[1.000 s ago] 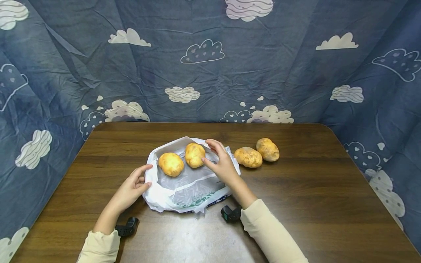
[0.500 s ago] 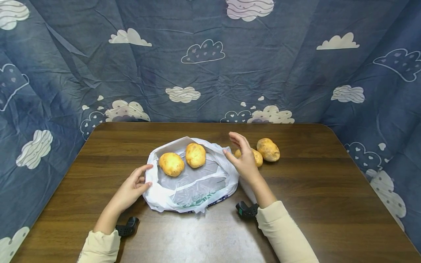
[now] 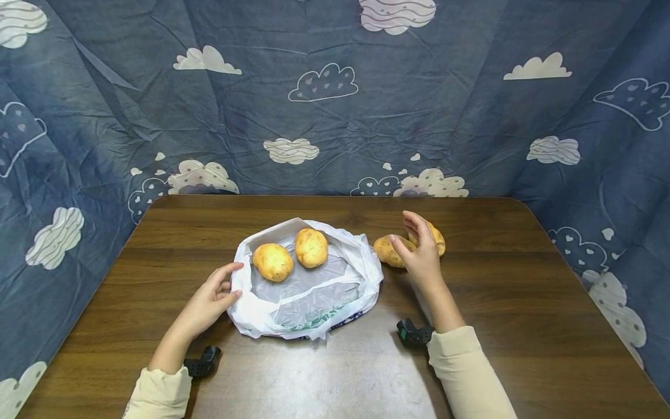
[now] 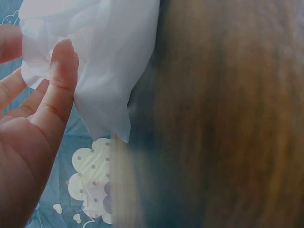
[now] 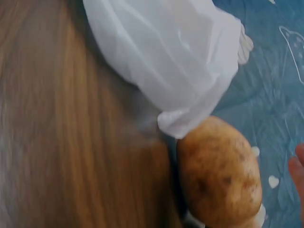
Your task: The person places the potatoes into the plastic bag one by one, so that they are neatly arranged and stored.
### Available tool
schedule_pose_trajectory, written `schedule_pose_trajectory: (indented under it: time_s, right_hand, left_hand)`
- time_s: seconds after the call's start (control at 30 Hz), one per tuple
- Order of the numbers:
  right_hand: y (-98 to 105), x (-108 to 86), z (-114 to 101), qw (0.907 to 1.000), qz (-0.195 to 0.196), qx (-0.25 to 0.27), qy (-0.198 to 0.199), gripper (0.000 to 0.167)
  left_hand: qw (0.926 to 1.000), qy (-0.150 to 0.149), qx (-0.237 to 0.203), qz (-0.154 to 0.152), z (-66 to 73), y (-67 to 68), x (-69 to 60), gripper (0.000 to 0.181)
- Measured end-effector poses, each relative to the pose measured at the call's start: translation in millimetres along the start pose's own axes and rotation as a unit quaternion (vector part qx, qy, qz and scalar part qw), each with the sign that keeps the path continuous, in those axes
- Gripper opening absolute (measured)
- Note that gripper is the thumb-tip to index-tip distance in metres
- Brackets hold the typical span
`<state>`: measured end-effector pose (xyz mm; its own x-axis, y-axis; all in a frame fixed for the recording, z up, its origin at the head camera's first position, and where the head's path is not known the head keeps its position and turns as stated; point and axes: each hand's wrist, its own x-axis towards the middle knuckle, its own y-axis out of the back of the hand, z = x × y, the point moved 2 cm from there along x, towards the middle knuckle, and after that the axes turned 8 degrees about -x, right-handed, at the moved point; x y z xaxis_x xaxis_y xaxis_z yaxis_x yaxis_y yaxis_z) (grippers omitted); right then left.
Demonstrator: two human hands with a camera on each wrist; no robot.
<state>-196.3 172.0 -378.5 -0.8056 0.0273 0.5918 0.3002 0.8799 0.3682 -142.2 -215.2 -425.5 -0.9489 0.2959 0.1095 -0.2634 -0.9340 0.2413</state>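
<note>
Two potatoes, one on the left (image 3: 273,262) and one on the right (image 3: 311,248), lie inside a white plastic bag (image 3: 246,302) whose mouth is spread wide. My left hand (image 3: 207,298) touches the bag's left rim, thumb and fingers apart; in the left wrist view the thumb (image 4: 62,71) lies against the plastic. Beyond the bag's right side, my right hand (image 3: 421,256) hovers with thumb and fingers spread, holding nothing. Under and behind it are a nearer potato (image 3: 388,250) and a farther potato (image 3: 438,237), both partly hidden. The right wrist view shows one potato (image 5: 221,173) beside the bag.
Everything stands on a brown wooden table (image 3: 523,302). A blue cloth with cloud patterns (image 3: 335,128) hangs behind and beside it. Black wrist cameras sit under the left wrist (image 3: 203,362) and right wrist (image 3: 413,333).
My right hand has moved rightward, from above the potato in the bag, past the bag's right rim, to over the potatoes outside. The left hand has stayed at the left rim.
</note>
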Motion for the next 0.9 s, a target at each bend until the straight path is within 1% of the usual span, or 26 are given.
schedule_pose_trajectory:
  time_s: [0.1, 0.23, 0.33, 0.67, 0.77, 0.83, 0.9]
  right_hand:
    - [5.1, -1.6, 5.5, 0.9998, 0.012, -0.014, -0.004, 0.049]
    - [11.2, -4.6, 11.5, 0.9986, 0.027, -0.045, -0.002, 0.049]
    - [15.0, -7.4, 15.2, 0.9977, 0.032, -0.06, -0.005, 0.049]
    - [28.7, -13.3, 29.8, 0.9956, 0.057, -0.07, -0.025, 0.048]
    - [33.4, -14.5, 37.6, 0.9944, 0.065, -0.077, -0.033, 0.048]
    - [36.1, -15.5, 44.2, 0.993, 0.07, -0.084, -0.046, 0.049]
    - [38.5, -16.8, 56.2, 0.992, 0.072, -0.086, -0.057, 0.05]
  left_hand:
    - [1.0, 0.003, -0.001, 0.0, -0.2, -0.2, 0.0, 0.052]
    - [1.0, 0.004, -0.003, -0.001, 0.0, -0.5, 0.0, 0.052]
    - [1.0, 0.003, -0.004, -0.001, 0.5, -0.5, 0.2, 0.052]
    - [1.0, 0.006, -0.004, -0.001, -1.2, -0.3, 0.2, 0.052]
    - [1.0, 0.006, -0.004, 0.0, -0.9, -0.3, 0.1, 0.052]
    - [1.0, 0.006, -0.004, 0.0, -0.4, -0.4, 0.0, 0.052]
    - [1.0, 0.006, -0.003, 0.0, -0.2, -0.4, -0.1, 0.051]
